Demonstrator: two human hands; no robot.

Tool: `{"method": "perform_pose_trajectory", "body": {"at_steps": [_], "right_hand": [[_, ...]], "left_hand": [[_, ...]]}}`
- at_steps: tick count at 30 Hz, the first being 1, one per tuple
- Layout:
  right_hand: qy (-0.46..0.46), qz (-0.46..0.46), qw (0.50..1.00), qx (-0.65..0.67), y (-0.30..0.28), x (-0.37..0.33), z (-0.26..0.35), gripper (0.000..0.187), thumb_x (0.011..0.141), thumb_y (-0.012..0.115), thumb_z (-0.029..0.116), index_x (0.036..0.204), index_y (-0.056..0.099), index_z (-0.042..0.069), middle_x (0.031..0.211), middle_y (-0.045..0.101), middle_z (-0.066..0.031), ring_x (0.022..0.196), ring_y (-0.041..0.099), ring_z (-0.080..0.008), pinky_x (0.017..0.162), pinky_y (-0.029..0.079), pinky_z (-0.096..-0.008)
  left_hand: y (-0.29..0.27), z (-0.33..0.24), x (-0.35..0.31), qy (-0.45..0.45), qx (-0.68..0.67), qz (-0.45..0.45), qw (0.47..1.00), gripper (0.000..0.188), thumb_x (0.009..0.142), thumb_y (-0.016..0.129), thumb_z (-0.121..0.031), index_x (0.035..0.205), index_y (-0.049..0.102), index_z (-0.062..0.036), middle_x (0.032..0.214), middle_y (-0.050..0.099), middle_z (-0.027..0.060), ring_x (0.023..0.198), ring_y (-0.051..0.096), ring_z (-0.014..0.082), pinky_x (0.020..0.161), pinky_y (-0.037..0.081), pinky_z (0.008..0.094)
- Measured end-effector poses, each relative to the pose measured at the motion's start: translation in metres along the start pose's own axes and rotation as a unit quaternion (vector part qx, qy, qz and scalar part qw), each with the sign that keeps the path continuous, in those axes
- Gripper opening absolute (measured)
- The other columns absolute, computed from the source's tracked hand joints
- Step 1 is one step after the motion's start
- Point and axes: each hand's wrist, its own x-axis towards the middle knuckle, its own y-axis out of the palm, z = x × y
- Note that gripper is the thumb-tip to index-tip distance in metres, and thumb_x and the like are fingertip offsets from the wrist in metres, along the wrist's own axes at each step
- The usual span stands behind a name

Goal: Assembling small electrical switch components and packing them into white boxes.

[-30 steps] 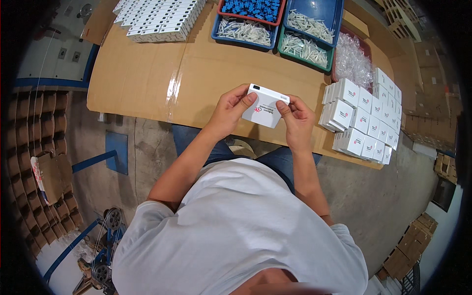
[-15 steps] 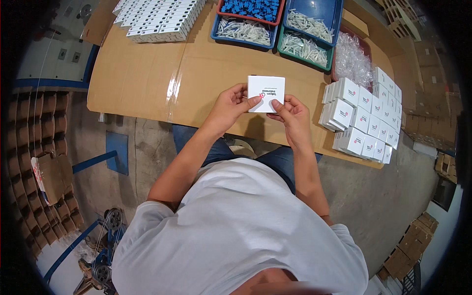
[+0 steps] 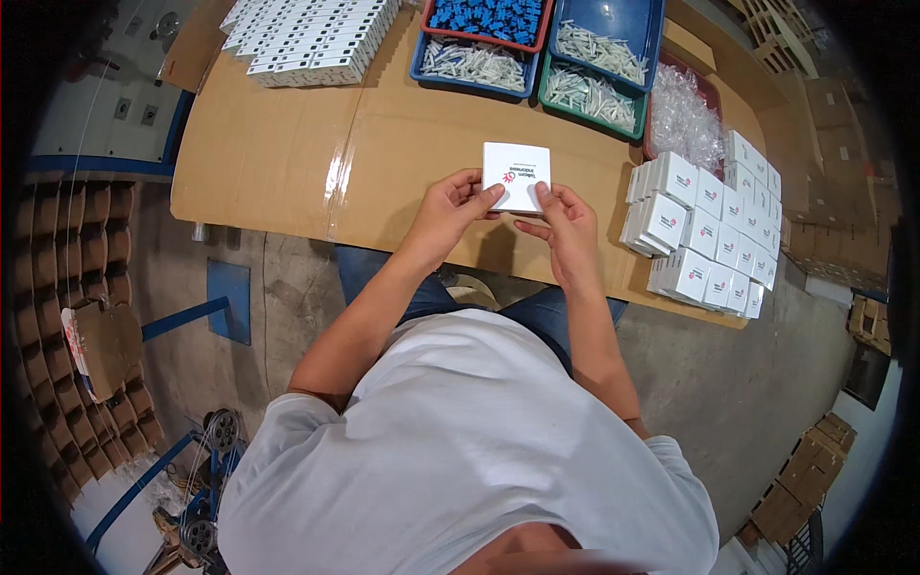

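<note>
A white box (image 3: 517, 174) is held by both hands above the near part of the table (image 3: 264, 158), its printed face turned up and its lower edge toward the body. The lower left corner is grasped by the left hand (image 3: 456, 206), the thumb laid on the face; the lower right corner is grasped likewise by the right hand (image 3: 569, 225) — the box is thus set between the two, projecting beyond the thumbs. Some fingers are hidden beneath it.

To the right, well apart from the box, similar boxes (image 3: 709, 230) are stacked near the table's edge. Beyond the hands, slender white pieces are contained in a blue tray (image 3: 470, 88) and a green tray (image 3: 586, 119). More white cartons (image 3: 311, 43) are ranged in rows at the far left.
</note>
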Motion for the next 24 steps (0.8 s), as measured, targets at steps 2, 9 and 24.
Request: {"method": "perform_pose_trajectory", "body": {"at_steps": [2,9,24], "right_hand": [[0.012,0.013,1.0,-0.022,-0.007,0.004,0.001,0.027,0.102,0.068,0.026,0.111,0.068,0.0,0.1,0.073,-0.0067,0.088,0.072,-0.0139,0.077,0.063,-0.0319],[0.01,0.011,0.998,-0.067,-0.011,0.001,-0.003,0.029,0.104,0.065,0.03,0.1,0.073,0.003,0.094,0.071,-0.0022,0.08,0.067,-0.0101,0.075,0.06,-0.0305],[-0.189,0.072,0.977,-0.064,0.004,-0.002,0.017,0.036,0.105,0.063,0.024,0.132,0.06,0.001,0.131,0.069,-0.0123,0.117,0.065,-0.0182,0.089,0.056,-0.0291]], "left_hand": [[-0.004,0.003,0.001,0.014,0.033,0.011,0.999,0.035,0.099,0.072,-0.017,0.127,0.064,0.0019,0.105,0.071,0.0049,0.094,0.065,0.0102,0.081,0.053,0.0268],[-0.012,-0.004,0.001,-0.03,0.084,0.062,0.994,0.034,0.101,0.07,-0.021,0.128,0.065,-0.0004,0.106,0.071,0.0042,0.093,0.065,0.0105,0.076,0.051,0.0264],[-0.013,0.028,0.0,-0.186,-0.31,0.286,0.888,0.05,0.108,0.056,-0.03,0.147,0.048,0.0002,0.111,0.065,0.0047,0.095,0.064,0.0106,0.085,0.056,0.0264]]}}
